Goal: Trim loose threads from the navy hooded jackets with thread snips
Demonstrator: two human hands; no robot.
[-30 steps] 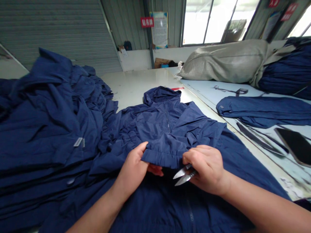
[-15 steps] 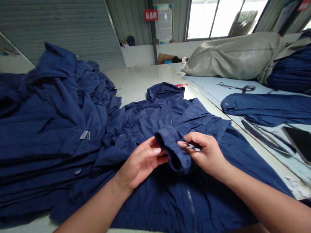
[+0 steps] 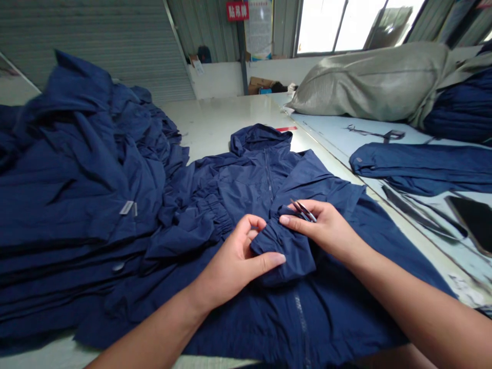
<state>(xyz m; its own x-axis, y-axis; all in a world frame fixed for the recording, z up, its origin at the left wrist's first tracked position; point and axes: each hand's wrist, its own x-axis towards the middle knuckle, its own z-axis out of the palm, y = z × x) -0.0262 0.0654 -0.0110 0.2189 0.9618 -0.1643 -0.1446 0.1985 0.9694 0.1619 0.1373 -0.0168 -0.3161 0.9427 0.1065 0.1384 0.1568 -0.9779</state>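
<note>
A navy hooded jacket point(image 3: 249, 179) lies spread on the table in front of me, zipper up. My left hand point(image 3: 236, 261) pinches the bunched cuff of its sleeve point(image 3: 286, 246), thumb and fingers closed on the fabric. My right hand point(image 3: 326, 228) rests on the same cuff from the right and holds small metal thread snips point(image 3: 303, 210), blades pointing up and away.
A tall pile of navy jackets point(image 3: 77, 195) fills the left side. On the light blue table point(image 3: 338, 136) to the right lie another navy garment point(image 3: 423, 166), dark strips and a black phone point(image 3: 474, 220). A grey sack point(image 3: 369, 84) sits behind.
My hands turned the sleeve cuff over and bunched it; the snips swung from pointing down-left under the cuff to resting above it in my right hand.
</note>
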